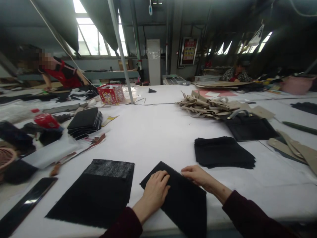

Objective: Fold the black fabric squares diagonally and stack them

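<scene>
**Head view.** The left hand [155,195] lies flat on a black fabric panel [183,201], with the fingers together and no grip taken. The right hand [198,177] is also open, its fingertips resting at the panel's upper edge. The panel lies diagonally on a white table [158,132], and its lower corner reaches the near table edge.

Just left of the panel lies a second black panel [86,201], with a grey interfacing patch [109,168] along its far end. A narrow gap of white tabletop separates the two panels. To the right, a folded cloth stack [221,152] sits near the right hand, with room for movement between them.

Farther out are a black bag [250,129], a pile of beige straps [205,105] and beige strips [289,148]. On the left are a stack of black pieces [85,122] and a red box [110,94]. The dark items at the far left edge are too dim to identify with confidence. Two co-workers [61,72] [235,74] stand at the far side, well apart from the hands.
</scene>
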Tool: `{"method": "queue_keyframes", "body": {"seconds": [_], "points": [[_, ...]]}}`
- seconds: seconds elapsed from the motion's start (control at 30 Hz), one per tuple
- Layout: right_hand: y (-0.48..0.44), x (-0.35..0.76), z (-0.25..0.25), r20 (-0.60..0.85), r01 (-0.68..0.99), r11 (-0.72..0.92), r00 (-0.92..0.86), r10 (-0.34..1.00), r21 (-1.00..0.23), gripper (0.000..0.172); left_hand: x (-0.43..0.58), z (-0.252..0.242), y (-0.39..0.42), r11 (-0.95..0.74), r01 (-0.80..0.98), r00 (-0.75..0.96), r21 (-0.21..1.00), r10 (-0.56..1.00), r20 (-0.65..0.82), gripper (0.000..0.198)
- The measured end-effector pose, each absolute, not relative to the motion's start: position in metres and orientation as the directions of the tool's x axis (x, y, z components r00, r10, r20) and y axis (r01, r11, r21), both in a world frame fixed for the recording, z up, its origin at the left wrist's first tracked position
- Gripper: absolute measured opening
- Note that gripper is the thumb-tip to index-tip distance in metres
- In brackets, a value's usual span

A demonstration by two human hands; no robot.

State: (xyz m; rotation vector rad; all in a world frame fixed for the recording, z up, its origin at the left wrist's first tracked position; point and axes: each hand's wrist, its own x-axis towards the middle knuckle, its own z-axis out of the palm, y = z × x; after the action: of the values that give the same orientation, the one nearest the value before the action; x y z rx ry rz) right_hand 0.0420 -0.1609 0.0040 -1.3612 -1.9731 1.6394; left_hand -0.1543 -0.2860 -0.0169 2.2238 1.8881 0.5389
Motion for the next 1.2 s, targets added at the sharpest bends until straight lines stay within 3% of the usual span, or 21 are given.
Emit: {"method": "queue_keyframes", "body": {"seconds": [0.1,0.4,0.7,0.93,1.2], "points": [[-0.149,0.022,-0.001,-0.231,0.553,0.132,-0.537,0.811,-0.823,0.025,-0.147,-0.015,-0.278,-0.211,0.906,0.166,0.366,0.974,0.153,0.035],[-0.175,-0.019,-0.025,0.050,0.679,0.365,-0.437,0.898,-0.637,0.023,-0.169,-0.013,-0.253,-0.165,0.931,0.119,0.325,0.981,0.155,0.027],[-0.187,-0.019,-0.065,0.473,0.649,0.680,-0.507,0.721,-0.341,0.028,-0.170,-0.030,-0.249,-0.160,0.934,0.073,0.320,0.961,0.267,0.031],[-0.191,-0.021,-0.064,0.515,0.635,0.752,-0.591,0.621,-0.178,0.032,-0.173,-0.035,-0.245,-0.153,0.957,0.100,0.249,0.972,0.213,0.054],[-0.191,-0.021,-0.065,0.511,0.621,0.770,-0.620,0.595,-0.144,0.034,-0.175,-0.039,-0.244,-0.100,0.955,0.045,0.278,0.979,0.197,0.048]]}}
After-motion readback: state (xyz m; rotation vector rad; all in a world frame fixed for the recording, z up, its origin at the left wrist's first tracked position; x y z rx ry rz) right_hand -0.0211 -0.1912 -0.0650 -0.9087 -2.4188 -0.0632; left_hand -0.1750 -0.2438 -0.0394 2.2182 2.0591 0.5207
